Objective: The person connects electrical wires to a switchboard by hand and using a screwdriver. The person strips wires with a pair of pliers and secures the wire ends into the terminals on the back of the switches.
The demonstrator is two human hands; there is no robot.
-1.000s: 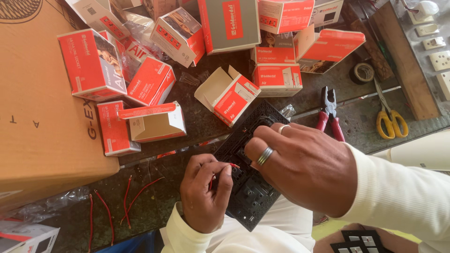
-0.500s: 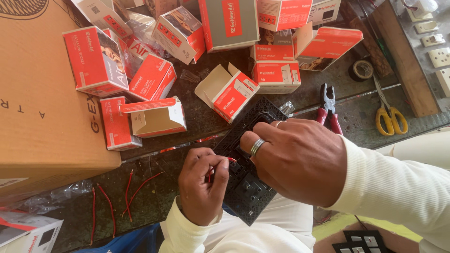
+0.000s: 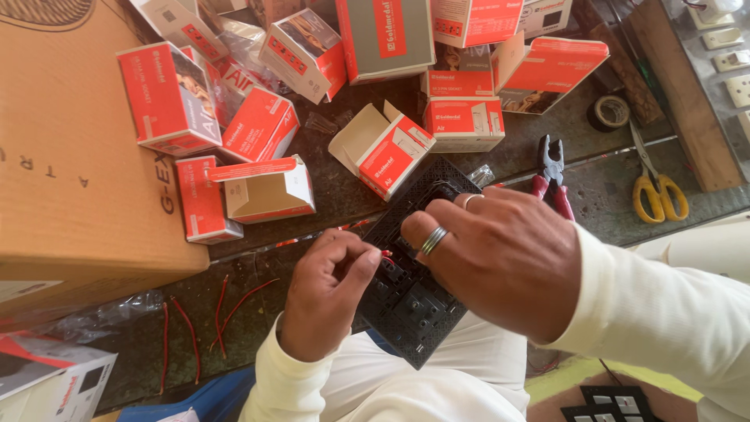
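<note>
A black plastic switch plate point(image 3: 418, 301) rests on my lap, tilted, its back side up. My right hand point(image 3: 500, 258), with rings on two fingers, lies over the plate and presses down on it. My left hand point(image 3: 328, 293) is at the plate's left edge, fingers pinched on a short red wire point(image 3: 386, 253) that meets the plate. Both sleeves are cream white.
Several red and white small boxes point(image 3: 258, 129) lie on the dark floor, some open. A big cardboard box point(image 3: 70, 156) stands at left. Red-handled pliers point(image 3: 551, 176), yellow scissors point(image 3: 656, 187), a tape roll point(image 3: 608, 112) and loose red wires point(image 3: 195, 328) lie around.
The view has shifted slightly. My left hand's fingers have pinched closer at the plate's edge, and my right hand has slid a little left over the plate.
</note>
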